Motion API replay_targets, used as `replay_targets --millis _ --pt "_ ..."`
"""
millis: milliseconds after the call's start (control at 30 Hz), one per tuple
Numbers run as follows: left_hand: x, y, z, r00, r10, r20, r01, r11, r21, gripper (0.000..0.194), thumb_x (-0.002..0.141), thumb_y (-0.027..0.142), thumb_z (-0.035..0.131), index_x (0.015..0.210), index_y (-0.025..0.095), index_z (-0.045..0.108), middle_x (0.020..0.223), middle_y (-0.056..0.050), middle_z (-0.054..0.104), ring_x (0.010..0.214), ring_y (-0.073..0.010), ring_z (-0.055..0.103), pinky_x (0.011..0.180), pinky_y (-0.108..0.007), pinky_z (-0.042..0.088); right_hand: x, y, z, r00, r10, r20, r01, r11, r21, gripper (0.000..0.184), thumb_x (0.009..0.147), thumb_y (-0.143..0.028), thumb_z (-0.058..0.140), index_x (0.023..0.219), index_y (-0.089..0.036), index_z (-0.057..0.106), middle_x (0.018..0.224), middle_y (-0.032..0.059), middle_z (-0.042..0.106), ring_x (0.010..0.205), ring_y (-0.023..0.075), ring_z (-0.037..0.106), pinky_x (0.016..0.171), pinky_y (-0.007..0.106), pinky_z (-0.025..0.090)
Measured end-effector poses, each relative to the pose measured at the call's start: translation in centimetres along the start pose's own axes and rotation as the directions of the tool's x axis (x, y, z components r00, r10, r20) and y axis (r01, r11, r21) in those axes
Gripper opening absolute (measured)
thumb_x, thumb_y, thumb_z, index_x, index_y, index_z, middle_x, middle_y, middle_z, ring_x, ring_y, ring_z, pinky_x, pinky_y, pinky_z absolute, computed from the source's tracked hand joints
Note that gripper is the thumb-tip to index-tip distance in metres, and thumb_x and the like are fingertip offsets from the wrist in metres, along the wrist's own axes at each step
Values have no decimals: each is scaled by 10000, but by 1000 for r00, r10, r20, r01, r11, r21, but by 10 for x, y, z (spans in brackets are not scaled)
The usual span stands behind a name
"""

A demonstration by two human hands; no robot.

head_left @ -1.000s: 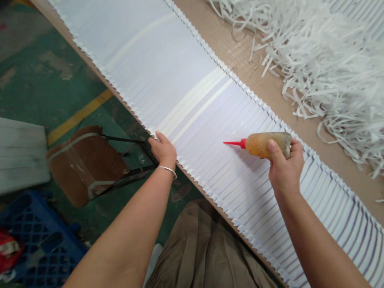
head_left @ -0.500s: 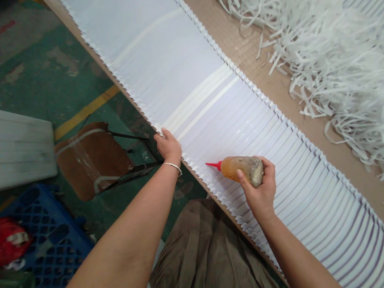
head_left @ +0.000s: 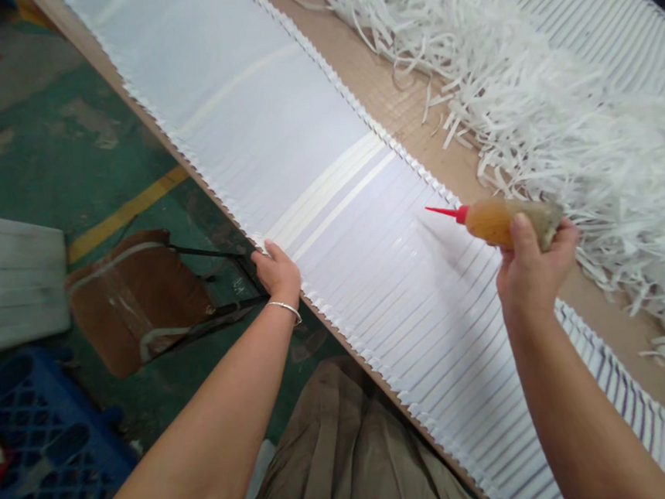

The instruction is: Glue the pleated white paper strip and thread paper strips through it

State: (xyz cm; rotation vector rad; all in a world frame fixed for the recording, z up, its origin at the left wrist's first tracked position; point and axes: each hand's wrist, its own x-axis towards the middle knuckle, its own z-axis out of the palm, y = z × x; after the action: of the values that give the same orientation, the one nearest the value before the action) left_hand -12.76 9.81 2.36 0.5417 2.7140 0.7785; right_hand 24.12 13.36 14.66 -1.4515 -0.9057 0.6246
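Note:
My right hand (head_left: 535,263) is wrapped round a glue bottle (head_left: 490,224), a squeeze bottle of amber liquid with a thin red nozzle. The bottle lies nearly level above the far side of a long row of overlapping white paper sheets (head_left: 363,270), its tip pointing left. Its shadow falls on the sheets, so the tip seems raised off them. At the row's near edge, my left hand (head_left: 278,274) holds the sheets' border, thumb on top and the other fingers curled at the edge, partly hidden. A bracelet circles that wrist.
Beyond the row, a heap of white paper strips (head_left: 529,100) lies on the brown tabletop (head_left: 407,111), with more layered sheets (head_left: 597,17) behind. At left are a brown chair (head_left: 144,297), a blue plastic pallet (head_left: 46,437) and a white box (head_left: 9,278) on the green floor.
My right hand has carried the glue bottle from the near edge across to the far side of the sheets. My left hand keeps its place on the edge; the view has shifted slightly.

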Motion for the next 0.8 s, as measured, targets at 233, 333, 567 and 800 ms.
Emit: replay_targets --millis 233,333,567,800 --pt "0 2 0 1000 12 -17 -13 1000 -16 206 1081 345 406 1008 192 523 1084 -189 728 1129 -323 708 1024 -460 513 62 43 26 977 214 16 -212 954 211 466 744 -446 827 1006 -242 500 960 -28 629 783 161 691 599 322 625" --pt "0 1 0 1000 26 -15 -27 999 -21 203 1082 340 406 1010 189 521 1079 -184 727 1126 -314 708 1027 -452 511 69 53 31 979 202 13 -200 958 205 452 752 -421 825 993 -243 487 951 -22 628 776 154 686 589 296 615" --pt "1 0 1 1000 18 -19 -19 999 -35 206 1081 346 418 1007 190 529 1080 -182 729 1115 -311 708 1013 -435 514 66 55 33 983 181 41 -186 964 192 458 759 -433 838 995 -253 489 936 -30 620 733 132 666 561 266 606" --pt "0 -1 0 1000 15 -4 -15 1000 -24 246 1090 361 395 1061 166 543 1138 -212 723 1132 -332 701 1023 -458 500 23 32 30 974 206 90 -219 961 171 523 728 -468 870 1072 -247 544 993 -17 651 778 148 683 526 242 576"
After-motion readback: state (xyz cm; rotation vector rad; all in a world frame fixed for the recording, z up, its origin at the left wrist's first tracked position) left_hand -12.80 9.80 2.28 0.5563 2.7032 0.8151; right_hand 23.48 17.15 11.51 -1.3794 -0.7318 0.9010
